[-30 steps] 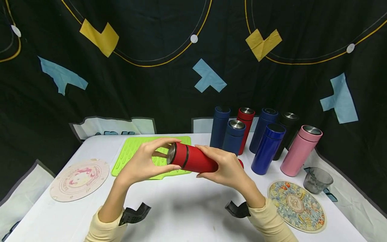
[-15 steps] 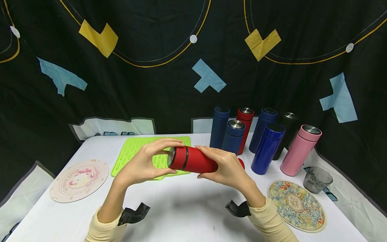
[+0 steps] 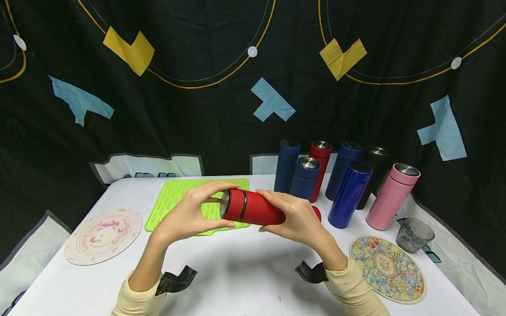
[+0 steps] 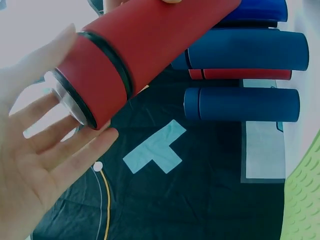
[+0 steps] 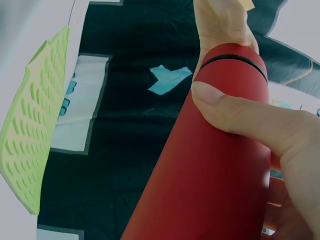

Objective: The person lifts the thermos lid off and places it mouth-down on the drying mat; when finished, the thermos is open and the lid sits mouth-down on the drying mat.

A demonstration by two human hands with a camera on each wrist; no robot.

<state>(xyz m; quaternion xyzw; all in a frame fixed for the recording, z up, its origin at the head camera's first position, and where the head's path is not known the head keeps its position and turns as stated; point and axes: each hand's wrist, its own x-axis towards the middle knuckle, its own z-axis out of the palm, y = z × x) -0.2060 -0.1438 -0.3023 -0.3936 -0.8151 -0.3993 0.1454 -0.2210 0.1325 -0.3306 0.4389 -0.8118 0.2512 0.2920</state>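
Observation:
A red thermos (image 3: pixel 258 210) is held in the air above the table, tilted nearly sideways, its steel-topped lid (image 3: pixel 236 204) facing left. My right hand (image 3: pixel 294 216) grips the thermos body, thumb below and fingers over the top; the base peeks out past that hand. My left hand (image 3: pixel 189 215) is around the lid, with fingertips at its upper edge and thumb along its lower side. In the left wrist view the thumb lies along the red lid (image 4: pixel 95 80) and the fingers spread past the steel end. A black ring marks where lid and body meet.
Several upright thermoses stand back right, among them a blue one (image 3: pixel 351 194) and a pink one (image 3: pixel 393 197). A grey cup (image 3: pixel 415 236) and a floral round mat (image 3: pixel 387 268) are at right. A green mat (image 3: pixel 174 197) and a pink round mat (image 3: pixel 104 237) lie left.
My left fingers and thumb have shifted slightly around the lid, and the lid has moved a little. My right hand keeps its grip on the thermos in nearly the same place.

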